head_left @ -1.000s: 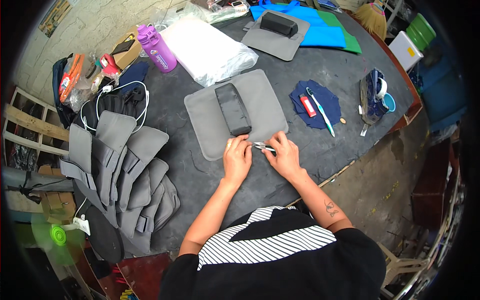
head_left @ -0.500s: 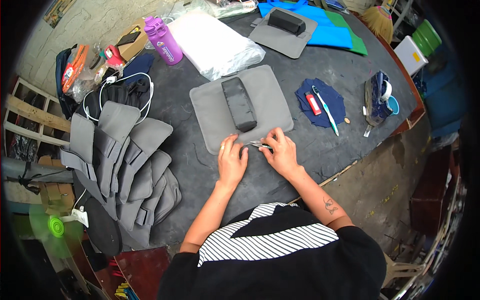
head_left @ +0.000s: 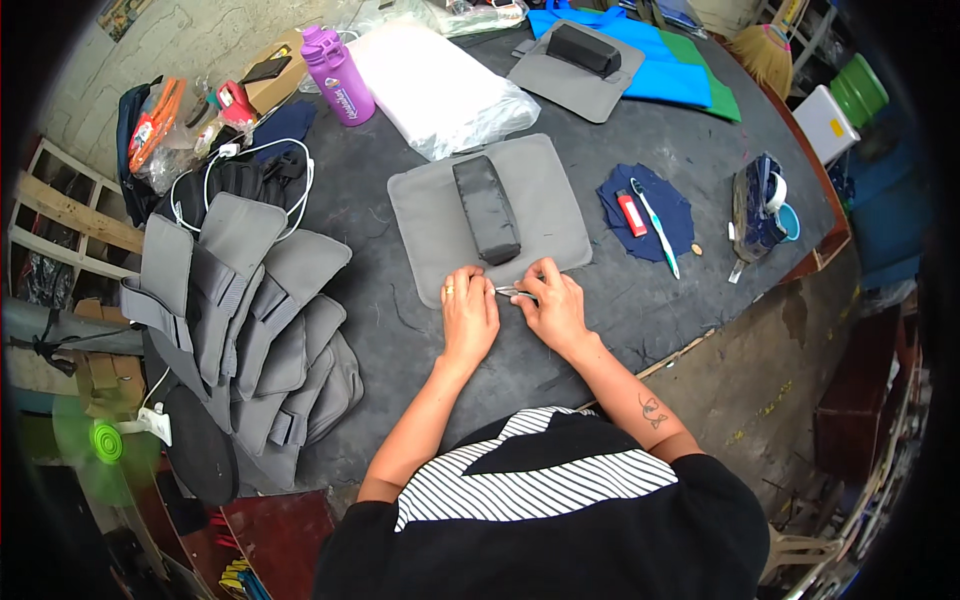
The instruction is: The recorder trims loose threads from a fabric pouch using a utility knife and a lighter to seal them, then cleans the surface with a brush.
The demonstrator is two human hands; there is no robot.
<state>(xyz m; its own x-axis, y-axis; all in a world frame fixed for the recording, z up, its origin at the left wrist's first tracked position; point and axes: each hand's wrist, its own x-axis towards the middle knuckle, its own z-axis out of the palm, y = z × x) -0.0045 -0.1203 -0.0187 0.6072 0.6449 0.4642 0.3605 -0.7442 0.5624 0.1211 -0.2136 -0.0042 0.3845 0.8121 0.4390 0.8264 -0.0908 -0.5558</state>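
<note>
Two bare hands meet at the near edge of a gray panel (head_left: 550,200), which lies flat on a dark, scuffed desk (head_left: 392,375) with a long black block (head_left: 487,210) on top of it. The right hand (head_left: 555,308) has its fingers clamped on a small metal tool (head_left: 509,291), pointing toward the left hand (head_left: 470,312). The left hand's fingers sit close together on the panel's edge; whether they pinch it, I cannot tell.

Loose threads litter the desk. A heap of gray pieces (head_left: 285,268) spreads along its left side, and a purple bottle (head_left: 340,80) stands beside a plastic-wrapped white bundle (head_left: 430,85) at the far side. A second gray panel (head_left: 570,92) lies near a blue cloth (head_left: 665,82). To the right, a toothbrush (head_left: 655,228) rests on a navy cloth (head_left: 618,182).

Beyond are a rough pale wall (head_left: 215,40), a broom (head_left: 762,55) and a stained floor (head_left: 720,390); a fan (head_left: 107,441) with a green hub blurs at lower left.

Most of the tool is hidden by the right hand, and its tip is too small to make out. The fisheye's black rim cuts off the room's corners, and the far clutter is hard to sort out.
</note>
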